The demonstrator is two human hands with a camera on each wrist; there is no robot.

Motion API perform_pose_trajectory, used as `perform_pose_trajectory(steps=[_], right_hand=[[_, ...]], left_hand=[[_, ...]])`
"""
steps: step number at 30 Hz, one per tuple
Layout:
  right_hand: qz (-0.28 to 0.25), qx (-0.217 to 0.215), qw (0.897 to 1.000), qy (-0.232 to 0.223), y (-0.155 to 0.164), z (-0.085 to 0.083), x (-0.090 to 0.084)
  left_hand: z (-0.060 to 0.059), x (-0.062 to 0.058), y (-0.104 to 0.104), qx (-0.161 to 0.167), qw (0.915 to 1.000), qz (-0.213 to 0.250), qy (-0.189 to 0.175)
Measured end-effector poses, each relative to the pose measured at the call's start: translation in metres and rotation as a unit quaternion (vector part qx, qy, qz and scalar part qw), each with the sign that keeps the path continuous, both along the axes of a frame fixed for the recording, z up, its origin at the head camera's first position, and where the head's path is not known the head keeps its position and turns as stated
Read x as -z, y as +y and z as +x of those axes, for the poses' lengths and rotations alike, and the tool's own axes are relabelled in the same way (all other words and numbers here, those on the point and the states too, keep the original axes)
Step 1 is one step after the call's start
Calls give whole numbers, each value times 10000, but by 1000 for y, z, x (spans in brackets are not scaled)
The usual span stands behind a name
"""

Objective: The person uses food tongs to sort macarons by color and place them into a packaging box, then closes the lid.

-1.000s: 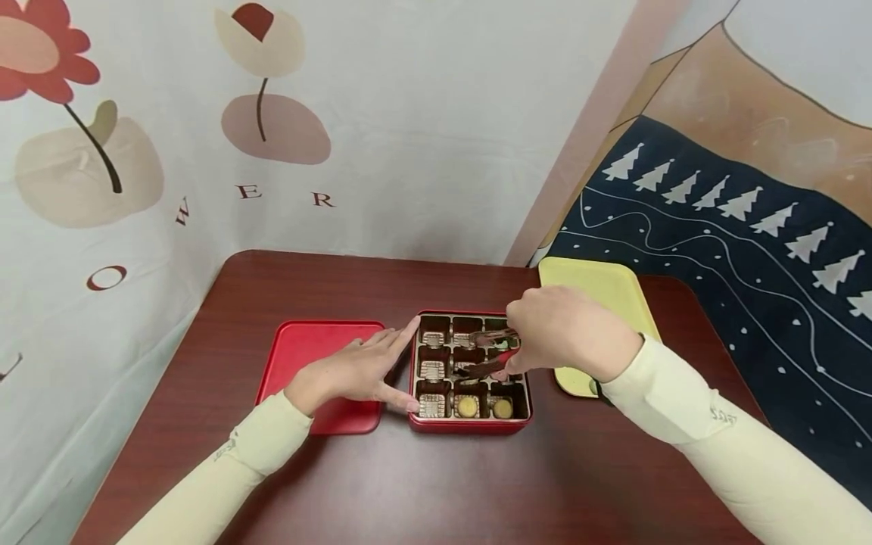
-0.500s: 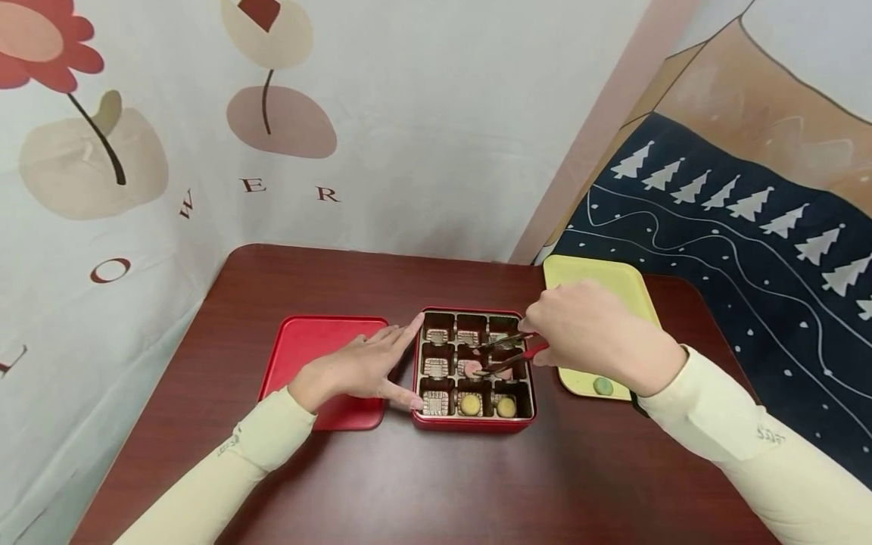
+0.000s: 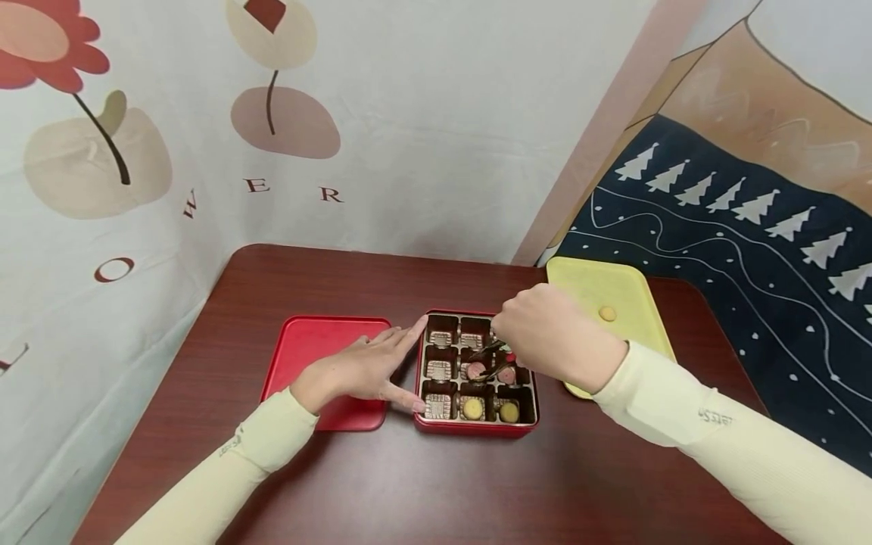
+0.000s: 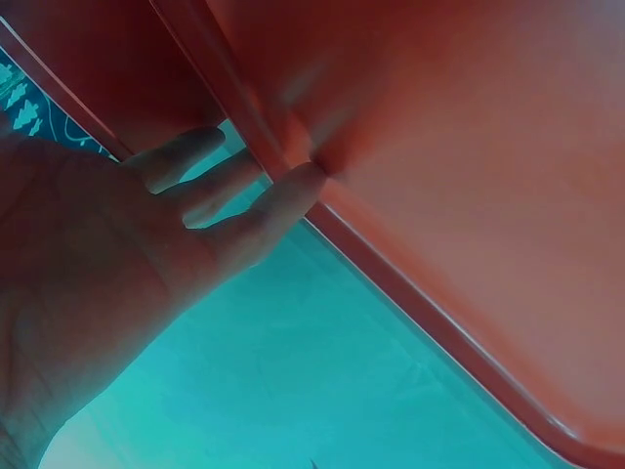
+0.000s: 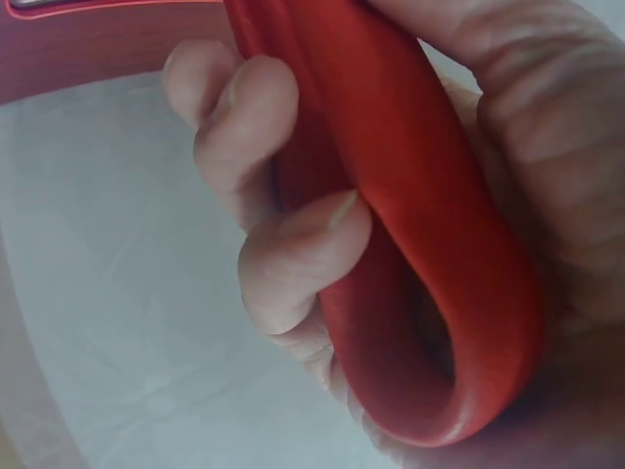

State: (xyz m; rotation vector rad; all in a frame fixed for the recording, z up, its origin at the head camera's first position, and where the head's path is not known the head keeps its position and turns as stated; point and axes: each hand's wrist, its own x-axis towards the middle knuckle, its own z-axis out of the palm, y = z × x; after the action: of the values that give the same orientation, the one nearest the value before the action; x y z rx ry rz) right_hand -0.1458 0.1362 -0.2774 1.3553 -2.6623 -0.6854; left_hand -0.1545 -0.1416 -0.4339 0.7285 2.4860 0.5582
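Note:
My left hand (image 3: 364, 369) lies with spread fingers across the red lid (image 3: 303, 341), its forefinger and thumb touching the left side of a red tin (image 3: 477, 429). In the left wrist view the fingers (image 4: 288, 191) stretch straight to a red rim. My right hand (image 3: 555, 333) grips red-handled tongs (image 5: 400, 176) over the tin's right half. The tongs' dark tips reach down beside a pink round sweet (image 3: 475, 371) in the central compartment. Another pink sweet (image 3: 506, 375) sits right of it; yellow sweets (image 3: 473, 409) occupy two front compartments. My right hand covers the back right compartment.
A yellow tray (image 3: 636, 299) stands behind my right forearm, with one yellow sweet (image 3: 608, 313) showing on it. The forearm hides its near part. A patterned cloth wall (image 3: 422, 151) rises right behind the brown table (image 3: 327, 284).
My right hand and the tongs shifted right, then came back left over the tin. The central pink sweet shows more plainly. The yellow sweet on the tray has come into sight. My left hand stays put.

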Motion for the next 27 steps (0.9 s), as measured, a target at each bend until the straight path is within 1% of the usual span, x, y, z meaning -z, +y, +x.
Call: perform_pose_trajectory(steps=[6, 9, 12, 15, 20, 24, 27], right_hand=[[-14, -349, 9987, 377, -2, 3, 8], [-83, -469, 9973, 552, 1, 6, 8], [-155, -581, 9965, 586, 4, 7, 9], [-97, -521, 9974, 491, 6, 8, 6], [-50, -350, 9993, 158, 12, 8, 2], [-148, -206, 9996, -126, 17, 8, -3], [-298, -17, 9988, -385, 18, 8, -11]], left_hand=[[1, -1, 3, 35, 10000, 87, -12], [2, -2, 2, 20, 10000, 61, -39], [2, -3, 1, 12, 10000, 24, -66], [2, -4, 0, 2, 10000, 52, -76], [3, -4, -1, -8, 9999, 86, -61], [3, -5, -1, -17, 9999, 82, -137], [4, -6, 0, -36, 9998, 66, -169]])
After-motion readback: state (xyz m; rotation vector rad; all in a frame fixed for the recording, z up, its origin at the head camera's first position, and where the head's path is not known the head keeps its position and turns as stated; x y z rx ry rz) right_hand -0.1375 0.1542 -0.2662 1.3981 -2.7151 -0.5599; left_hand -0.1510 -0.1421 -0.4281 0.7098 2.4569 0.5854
